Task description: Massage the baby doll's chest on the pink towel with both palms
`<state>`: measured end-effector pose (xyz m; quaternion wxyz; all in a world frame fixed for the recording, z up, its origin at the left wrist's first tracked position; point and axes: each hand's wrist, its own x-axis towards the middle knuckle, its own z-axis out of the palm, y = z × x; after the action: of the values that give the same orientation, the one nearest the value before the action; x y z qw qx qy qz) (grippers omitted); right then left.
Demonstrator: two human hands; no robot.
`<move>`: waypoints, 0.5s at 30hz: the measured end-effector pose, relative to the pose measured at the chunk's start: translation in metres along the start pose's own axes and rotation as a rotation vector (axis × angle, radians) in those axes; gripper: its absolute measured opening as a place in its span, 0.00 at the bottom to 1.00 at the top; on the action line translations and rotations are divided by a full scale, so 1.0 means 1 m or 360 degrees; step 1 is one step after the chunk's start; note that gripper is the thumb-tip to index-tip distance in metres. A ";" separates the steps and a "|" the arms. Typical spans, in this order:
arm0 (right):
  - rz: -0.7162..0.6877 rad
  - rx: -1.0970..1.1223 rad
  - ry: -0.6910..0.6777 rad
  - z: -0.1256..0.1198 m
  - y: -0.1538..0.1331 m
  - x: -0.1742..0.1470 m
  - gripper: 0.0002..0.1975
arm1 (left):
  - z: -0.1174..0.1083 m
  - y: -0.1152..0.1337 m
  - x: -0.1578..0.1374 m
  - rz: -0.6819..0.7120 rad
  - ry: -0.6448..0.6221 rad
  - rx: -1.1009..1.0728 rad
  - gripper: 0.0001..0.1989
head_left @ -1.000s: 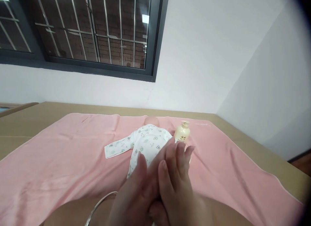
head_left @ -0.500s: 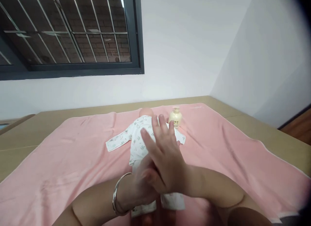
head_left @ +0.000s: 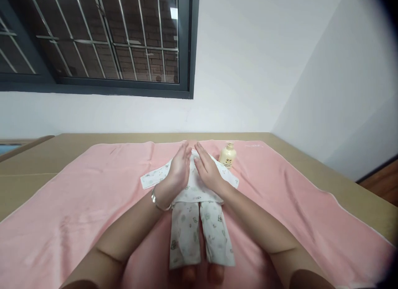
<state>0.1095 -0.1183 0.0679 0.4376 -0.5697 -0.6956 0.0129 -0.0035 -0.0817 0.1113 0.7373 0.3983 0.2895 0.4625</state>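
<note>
A small baby-sized figure in a white printed top [head_left: 199, 189] and matching trousers [head_left: 185, 235] lies on its back on a pink blanket [head_left: 118, 189]. I cannot tell whether it is a doll. Its bare feet point toward me, and my hands mostly hide its head [head_left: 192, 143]. My left hand [head_left: 179, 166], with a silver bangle [head_left: 158, 200] at the wrist, has its fingers stretched out over the upper chest. Facing it is my right hand [head_left: 207, 166], also flat, with a narrow gap between the two. Neither holds anything; contact with the top is unclear.
A cream pump bottle [head_left: 227, 155] stands on the blanket, right of the figure's head. The blanket covers much of a tan padded surface [head_left: 83, 146], which ends at a white wall [head_left: 236, 73]. A barred window [head_left: 124, 44] is at upper left.
My hands were pressed together, palms crossed, nearer to me. They have parted and moved forward to the figure's upper chest. The view has shifted slightly, and the trousers now show fully.
</note>
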 end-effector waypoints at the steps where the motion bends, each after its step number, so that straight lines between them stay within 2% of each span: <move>1: 0.0085 -0.0031 -0.0042 0.007 0.008 0.004 0.30 | -0.008 -0.002 0.017 0.0172 0.0121 0.0136 0.22; 3: 0.0240 -0.0131 -0.0135 0.018 0.023 0.012 0.29 | -0.026 -0.009 0.049 0.0386 0.0366 0.0534 0.18; 4: 0.0243 -0.0165 -0.0208 0.022 0.028 0.016 0.28 | -0.033 -0.013 0.062 0.0471 0.0403 0.0775 0.16; 9: -0.0027 -0.0284 -0.0675 0.021 0.039 0.042 0.21 | -0.053 -0.035 0.094 0.0659 0.0450 0.0935 0.12; 12: 0.0008 -0.0444 -0.0728 0.020 0.038 0.049 0.21 | -0.056 -0.047 0.100 0.0752 0.0456 0.1012 0.13; 15: 0.0157 -0.0561 -0.0624 0.029 0.034 0.035 0.24 | -0.060 -0.058 0.105 0.0848 0.0456 0.1108 0.12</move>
<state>0.1195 -0.0641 0.0537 0.1873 -0.6569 -0.7300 0.0229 0.0169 0.0182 0.0248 0.3676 0.6148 0.4142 0.5615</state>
